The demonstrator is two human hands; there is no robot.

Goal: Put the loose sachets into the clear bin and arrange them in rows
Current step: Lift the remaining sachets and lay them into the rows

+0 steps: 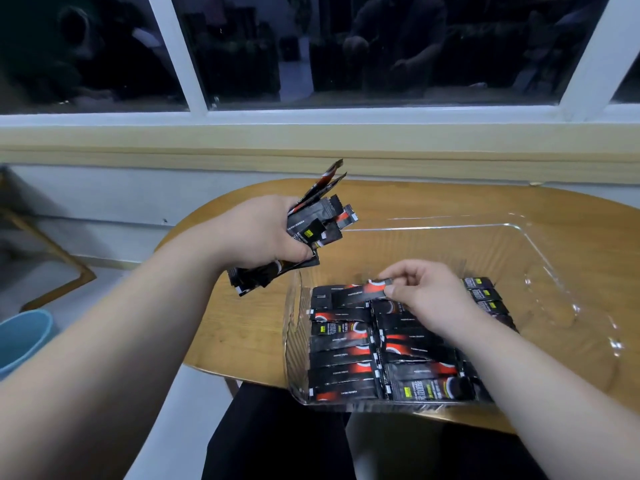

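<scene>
Under the clear bin (550, 271), wooden table (242, 327)

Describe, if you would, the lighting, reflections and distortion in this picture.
Head view: dim, cool indoor light; the dark window mirrors faint room reflections; highlights glint on the right wall of the clear bin; wide-angle distortion bows the sill and the table edge.

Brightness: dim, cool and even; the window (346, 46) beyond the clear bin (540, 258) is dark.
Glare: small white glints on the clear bin's far and right walls.
Reflections: murky shapes in the window glass.
Distortion: window bars splay outward.
Sharpness: soft overall.
</scene>
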